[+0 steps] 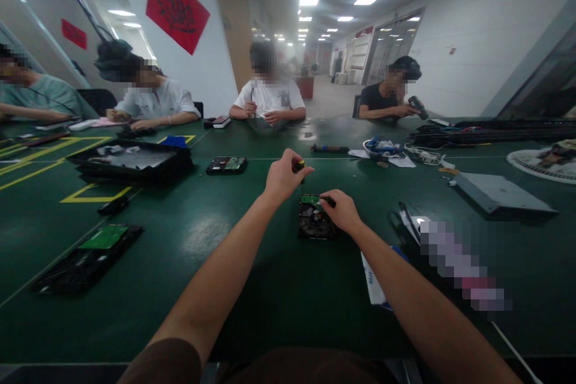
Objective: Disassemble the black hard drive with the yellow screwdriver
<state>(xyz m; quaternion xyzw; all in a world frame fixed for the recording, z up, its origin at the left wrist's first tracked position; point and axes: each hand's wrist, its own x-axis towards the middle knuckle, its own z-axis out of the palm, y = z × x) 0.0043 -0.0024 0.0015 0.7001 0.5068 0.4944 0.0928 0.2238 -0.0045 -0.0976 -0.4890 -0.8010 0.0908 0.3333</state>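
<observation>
A hard drive (314, 220) with a green circuit board lies on the dark green table (288, 288) in front of me. My left hand (284, 177) is closed around the top of a small screwdriver (301, 175) with a yellow and black handle, held upright over the drive's far edge. My right hand (342, 210) rests on the drive's right side, its fingers pinched at the edge of the green board.
Another hard drive (226, 164) lies further back on the left, near a black tray (130, 162). An opened black device (87, 258) lies at the near left. Papers (373, 279) and a grey box (501, 193) are on the right. Several people sit across the table.
</observation>
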